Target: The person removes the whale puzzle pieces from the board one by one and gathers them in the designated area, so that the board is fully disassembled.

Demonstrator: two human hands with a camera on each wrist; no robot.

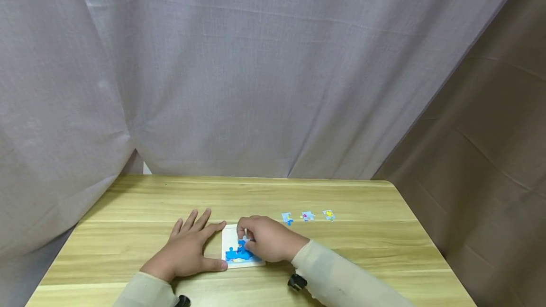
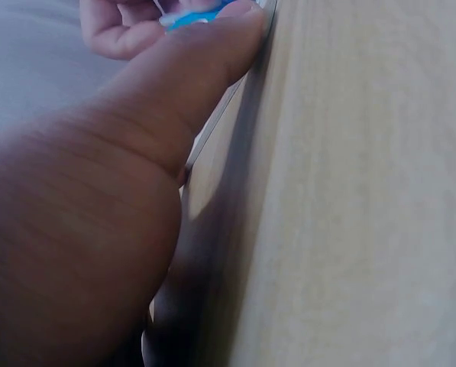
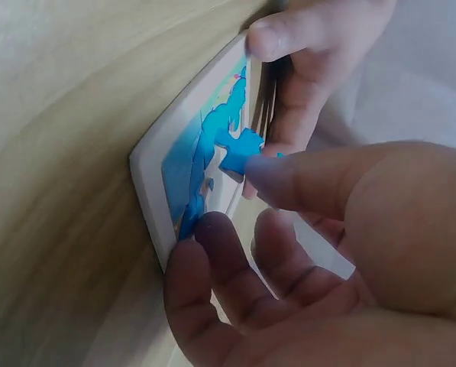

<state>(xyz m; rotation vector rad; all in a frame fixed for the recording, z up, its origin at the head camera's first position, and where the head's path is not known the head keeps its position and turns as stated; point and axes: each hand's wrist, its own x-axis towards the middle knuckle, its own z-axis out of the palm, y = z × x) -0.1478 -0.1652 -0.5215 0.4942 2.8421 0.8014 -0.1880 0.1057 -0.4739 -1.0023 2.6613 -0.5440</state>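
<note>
A small white-framed puzzle board (image 1: 229, 233) lies on the table with blue picture pieces (image 1: 232, 255) along its near part. My left hand (image 1: 187, 250) is spread flat beside it, thumb at the near left corner and index finger at the far left corner. In the head view my right hand (image 1: 270, 238) is over the board's right side, pinching a blue puzzle piece (image 3: 241, 150) with curled fingers. The right wrist view shows the thumb on that piece, tilted above the board. In the left wrist view the left thumb (image 2: 205, 61) rests against the board's edge.
Three loose puzzle pieces lie in a row right of the board: a light blue one (image 1: 287, 218), one with a pink mark (image 1: 307, 215) and one with a yellow flower (image 1: 329, 214). Grey curtain (image 1: 256, 84) hangs behind the wooden table (image 1: 384, 250).
</note>
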